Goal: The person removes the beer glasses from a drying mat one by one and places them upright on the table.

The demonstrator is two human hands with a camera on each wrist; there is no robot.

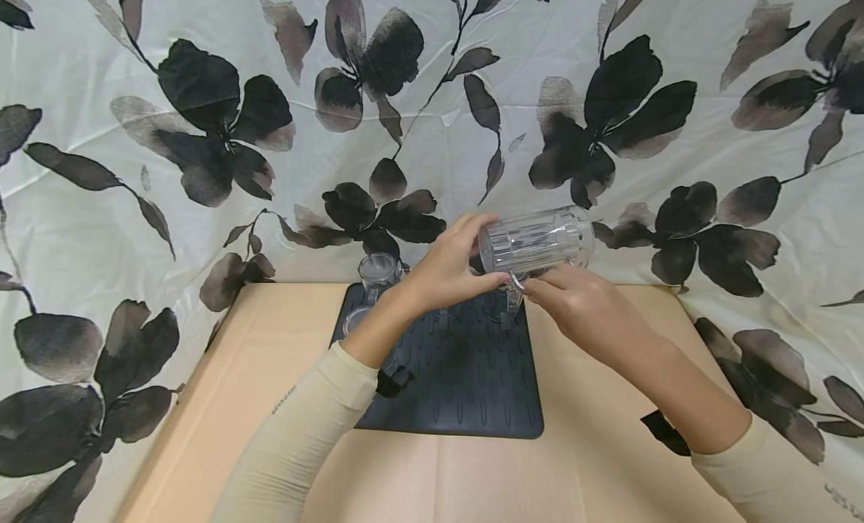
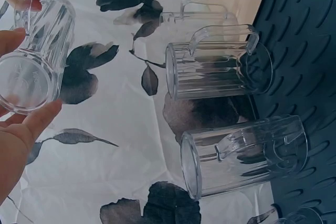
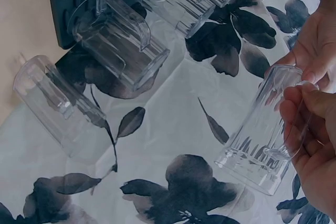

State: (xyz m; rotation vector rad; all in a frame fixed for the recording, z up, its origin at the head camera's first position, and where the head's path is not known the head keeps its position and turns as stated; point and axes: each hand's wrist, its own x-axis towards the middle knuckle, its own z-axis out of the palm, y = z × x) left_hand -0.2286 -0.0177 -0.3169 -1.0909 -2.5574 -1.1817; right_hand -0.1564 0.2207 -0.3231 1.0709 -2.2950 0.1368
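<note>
A clear ribbed mug (image 1: 536, 239) is held in the air above the back of the table, lying almost on its side. My left hand (image 1: 452, 264) grips one end, its thumb and fingers around the round base (image 2: 25, 81) in the left wrist view. My right hand (image 1: 587, 302) pinches the mug's handle (image 3: 300, 137) with thumb and fingers. Beneath, a dark ridged mat (image 1: 459, 388) carries several similar clear mugs (image 1: 378, 269), partly hidden behind my left arm and hands. The left wrist view shows two of them, a nearer mug (image 2: 244, 156) and another mug (image 2: 220, 69), side by side.
The light wooden-toned table (image 1: 432, 478) extends around the mat. One clear mug (image 3: 58, 103) stands apart from the mat's edge in the right wrist view. A white cloth (image 1: 499, 50) with dark flowers hangs behind the table and down its sides.
</note>
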